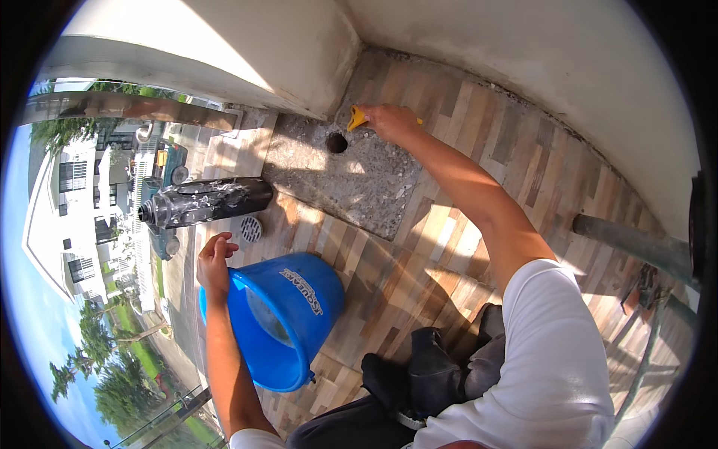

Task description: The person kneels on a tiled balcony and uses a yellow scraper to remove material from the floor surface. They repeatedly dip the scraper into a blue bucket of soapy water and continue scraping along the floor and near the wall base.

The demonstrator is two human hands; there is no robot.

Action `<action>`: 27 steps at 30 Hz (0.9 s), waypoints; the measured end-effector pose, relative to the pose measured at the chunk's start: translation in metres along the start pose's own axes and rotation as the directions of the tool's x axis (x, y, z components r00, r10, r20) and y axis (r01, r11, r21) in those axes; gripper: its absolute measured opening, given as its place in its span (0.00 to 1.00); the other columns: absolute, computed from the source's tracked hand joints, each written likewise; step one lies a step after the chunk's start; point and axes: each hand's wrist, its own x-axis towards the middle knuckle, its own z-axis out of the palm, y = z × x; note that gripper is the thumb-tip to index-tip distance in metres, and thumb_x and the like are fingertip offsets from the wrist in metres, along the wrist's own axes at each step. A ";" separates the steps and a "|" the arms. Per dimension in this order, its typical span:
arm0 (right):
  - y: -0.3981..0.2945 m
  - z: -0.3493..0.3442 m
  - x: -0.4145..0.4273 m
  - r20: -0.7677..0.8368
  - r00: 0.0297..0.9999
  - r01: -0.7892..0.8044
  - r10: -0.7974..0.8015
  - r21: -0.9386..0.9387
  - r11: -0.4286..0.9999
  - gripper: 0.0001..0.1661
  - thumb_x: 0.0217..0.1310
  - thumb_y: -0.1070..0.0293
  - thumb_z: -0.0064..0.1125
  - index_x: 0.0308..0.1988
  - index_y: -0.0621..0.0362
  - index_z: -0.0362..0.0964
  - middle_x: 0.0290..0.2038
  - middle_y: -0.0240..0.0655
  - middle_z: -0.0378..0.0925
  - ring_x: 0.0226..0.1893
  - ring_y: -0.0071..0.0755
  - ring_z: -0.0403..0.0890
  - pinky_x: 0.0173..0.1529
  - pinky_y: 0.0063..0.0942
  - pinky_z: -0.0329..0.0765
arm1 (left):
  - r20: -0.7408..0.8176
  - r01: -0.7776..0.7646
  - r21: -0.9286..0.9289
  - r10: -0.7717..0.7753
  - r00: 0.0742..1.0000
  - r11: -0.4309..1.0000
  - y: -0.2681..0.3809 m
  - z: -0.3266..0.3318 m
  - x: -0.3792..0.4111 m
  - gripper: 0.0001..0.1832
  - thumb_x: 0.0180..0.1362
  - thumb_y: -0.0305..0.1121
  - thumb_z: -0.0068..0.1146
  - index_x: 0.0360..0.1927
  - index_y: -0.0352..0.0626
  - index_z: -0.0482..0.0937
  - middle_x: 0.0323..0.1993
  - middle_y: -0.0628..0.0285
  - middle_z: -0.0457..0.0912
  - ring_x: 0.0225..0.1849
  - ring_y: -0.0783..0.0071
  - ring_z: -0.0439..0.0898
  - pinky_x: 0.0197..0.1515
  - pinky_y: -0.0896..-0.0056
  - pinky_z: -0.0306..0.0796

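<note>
My right hand [391, 122] grips a yellow hand tool [357, 118], probably a scraper, near the wall corner. Its yellow head points toward a round drain hole [337, 142] in a patch of bare rough concrete [370, 185]; most of the handle is covered by my fingers. My left hand [215, 259] hovers by the rim of a blue plastic bucket [314, 280], fingers loosely curled with nothing visible in them. Some cloudy liquid shows inside the bucket. Just beyond that hand lies a round slotted drain cover [251, 229]. A black cylindrical bottle [216, 200] with white smears is beside it.
Wood-look tiles [387, 280] surround the concrete patch. Pale walls [505, 50] meet at the corner. On the right are a metal pipe [628, 236] and a pliers-like tool [642, 292]. A metal rail [123, 106] borders the left, with a street beyond.
</note>
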 end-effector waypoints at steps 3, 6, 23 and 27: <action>0.017 -0.036 -0.017 0.036 0.999 0.007 -0.008 0.021 1.000 0.18 0.59 0.59 0.43 0.50 0.37 0.67 0.37 0.34 0.76 0.37 0.39 0.76 0.39 0.35 0.72 | -0.005 0.011 0.011 -0.011 1.000 1.000 -0.002 -0.004 -0.002 0.18 0.56 0.43 0.41 0.34 0.40 0.78 0.21 0.63 0.79 0.26 0.78 0.74 0.33 0.77 0.66; 0.065 -0.062 -0.060 0.022 0.999 -0.049 0.046 0.129 0.990 0.18 0.58 0.60 0.43 0.50 0.37 0.67 0.39 0.33 0.76 0.38 0.38 0.76 0.40 0.35 0.71 | -0.026 0.001 0.041 0.000 1.000 0.999 0.002 -0.002 0.000 0.18 0.56 0.43 0.41 0.35 0.41 0.78 0.21 0.63 0.79 0.26 0.78 0.74 0.33 0.77 0.66; 0.121 -0.060 -0.062 -0.107 0.994 -0.003 0.024 0.192 0.981 0.17 0.61 0.59 0.42 0.50 0.40 0.67 0.42 0.37 0.74 0.39 0.42 0.75 0.42 0.31 0.71 | 0.013 -0.020 -0.048 0.021 1.000 0.999 0.001 0.002 0.005 0.17 0.56 0.41 0.41 0.34 0.39 0.78 0.20 0.63 0.78 0.26 0.78 0.73 0.34 0.77 0.67; 0.068 -0.044 -0.032 -0.027 0.993 -0.112 0.117 0.160 0.981 0.18 0.60 0.59 0.41 0.50 0.39 0.67 0.41 0.37 0.74 0.40 0.42 0.75 0.44 0.33 0.70 | 0.018 -0.013 0.009 0.013 1.000 1.000 0.004 -0.002 0.004 0.17 0.56 0.42 0.41 0.35 0.40 0.78 0.21 0.63 0.78 0.26 0.78 0.73 0.34 0.77 0.67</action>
